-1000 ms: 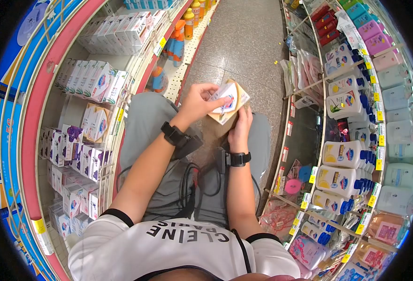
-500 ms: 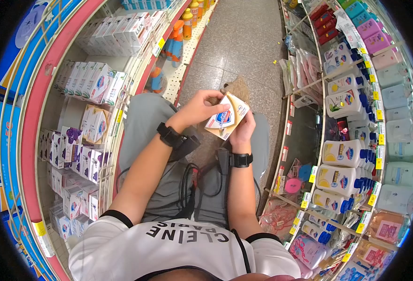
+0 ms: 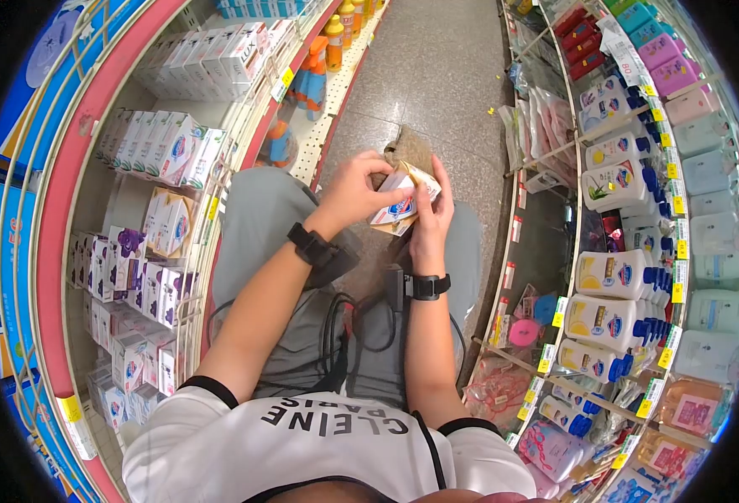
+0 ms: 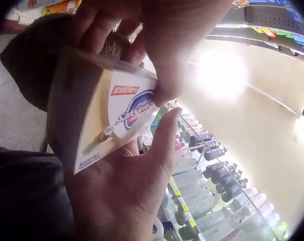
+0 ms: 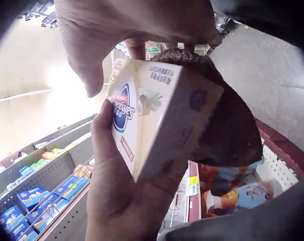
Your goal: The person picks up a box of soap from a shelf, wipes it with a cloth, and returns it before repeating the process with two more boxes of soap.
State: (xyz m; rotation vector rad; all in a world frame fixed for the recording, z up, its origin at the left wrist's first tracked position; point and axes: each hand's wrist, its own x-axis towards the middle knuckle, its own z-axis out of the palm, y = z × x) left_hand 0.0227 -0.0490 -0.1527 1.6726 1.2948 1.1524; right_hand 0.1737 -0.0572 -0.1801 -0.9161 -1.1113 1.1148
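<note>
Well, the soap box (image 3: 403,205) has turned since a moment ago. Its printed face was tipped up and open to view; now it stands more on edge, drawn in closer between the two hands, just above the middle of the head view. The left hand (image 3: 351,191) comes over it from the left, thumb and fingertips pinching the top edge. The right hand (image 3: 430,220) cradles it from below and from the right, fingers curled up along the far side. So both hands grasp the box, and neither is free.

The brown cloth (image 3: 407,149) shows more than it did, bunched above and behind the box and touching its back. Which hand pins it there I cannot tell. To my eye the turn brings a fresh side of the box against the cloth, so the work on it looks midway rather than finished.

Rows of boxed soap (image 3: 176,142) fill the shelves at the left of the frame, white pump bottles (image 3: 613,277) line the right, and bare floor (image 3: 437,75) runs up the middle.
</note>
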